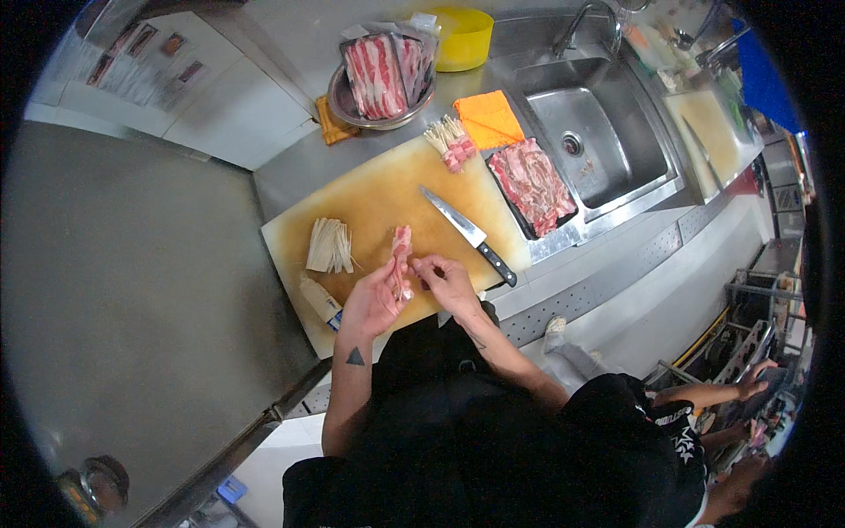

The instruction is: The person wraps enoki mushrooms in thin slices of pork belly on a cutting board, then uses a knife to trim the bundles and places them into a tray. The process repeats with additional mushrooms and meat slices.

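Note:
My left hand point(374, 299) is closed around a slice of pink, fatty raw meat point(402, 242), holding it upright over the cutting board point(370, 211). Right beside the slice, my right hand point(446, 283) has its fingers curled in a pinch. What sits between those fingertips is too small to make out. Left of my hands lies a loose bunch of enoki mushrooms point(331, 246), with a packaged bundle of enoki point(319, 299) nearer to me. A kitchen knife point(466, 231) with a black handle rests on the board to the right. Meat-wrapped enoki rolls point(453, 145) are grouped at the far corner.
Beyond the board, a metal bowl point(387, 121) holds packs of sliced meat. A black tray of raw meat point(532, 187) stands next to the sink point(607, 123). An orange cloth point(488, 120) and a yellow tub point(464, 40) are at the back. Another person's hand point(755, 380) shows at far right.

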The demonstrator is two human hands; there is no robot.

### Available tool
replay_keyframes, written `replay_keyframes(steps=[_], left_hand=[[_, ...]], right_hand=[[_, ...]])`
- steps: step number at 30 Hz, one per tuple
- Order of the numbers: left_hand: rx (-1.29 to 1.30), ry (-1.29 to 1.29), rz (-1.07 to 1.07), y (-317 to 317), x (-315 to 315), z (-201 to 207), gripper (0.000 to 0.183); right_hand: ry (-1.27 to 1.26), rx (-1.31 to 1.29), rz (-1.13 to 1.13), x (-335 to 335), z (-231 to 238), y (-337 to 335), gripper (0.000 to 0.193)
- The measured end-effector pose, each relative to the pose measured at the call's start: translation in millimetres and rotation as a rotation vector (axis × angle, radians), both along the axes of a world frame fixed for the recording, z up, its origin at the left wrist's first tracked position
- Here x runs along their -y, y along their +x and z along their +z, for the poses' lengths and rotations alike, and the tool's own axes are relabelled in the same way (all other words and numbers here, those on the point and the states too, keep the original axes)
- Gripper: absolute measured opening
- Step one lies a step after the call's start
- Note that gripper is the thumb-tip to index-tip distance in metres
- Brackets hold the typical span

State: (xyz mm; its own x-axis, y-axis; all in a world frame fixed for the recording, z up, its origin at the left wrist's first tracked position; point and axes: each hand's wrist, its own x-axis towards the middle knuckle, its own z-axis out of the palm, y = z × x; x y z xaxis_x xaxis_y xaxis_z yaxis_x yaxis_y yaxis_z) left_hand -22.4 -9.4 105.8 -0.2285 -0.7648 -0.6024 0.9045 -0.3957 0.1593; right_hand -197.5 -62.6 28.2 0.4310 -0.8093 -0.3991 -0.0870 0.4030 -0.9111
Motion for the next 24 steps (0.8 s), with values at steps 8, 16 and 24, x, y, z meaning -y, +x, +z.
replay_keyframes(steps=[8,16,24], left_hand=[[-0.209,0.152,0.233,-1.2,-27.1,-15.3,0.030],[-0.252,0.033,0.126,5.8,-37.4,-4.7,0.034],[-0.013,-0.063,-0.084,8.2,-40.4,-19.2,0.032]], right_hand=[[0.292,0.449,0.104,5.6,26.0,17.2,0.026],[0.252,0.373,0.104,3.2,13.8,17.8,0.023],[0.125,0.403,0.136,13.9,30.7,15.5,0.019]])
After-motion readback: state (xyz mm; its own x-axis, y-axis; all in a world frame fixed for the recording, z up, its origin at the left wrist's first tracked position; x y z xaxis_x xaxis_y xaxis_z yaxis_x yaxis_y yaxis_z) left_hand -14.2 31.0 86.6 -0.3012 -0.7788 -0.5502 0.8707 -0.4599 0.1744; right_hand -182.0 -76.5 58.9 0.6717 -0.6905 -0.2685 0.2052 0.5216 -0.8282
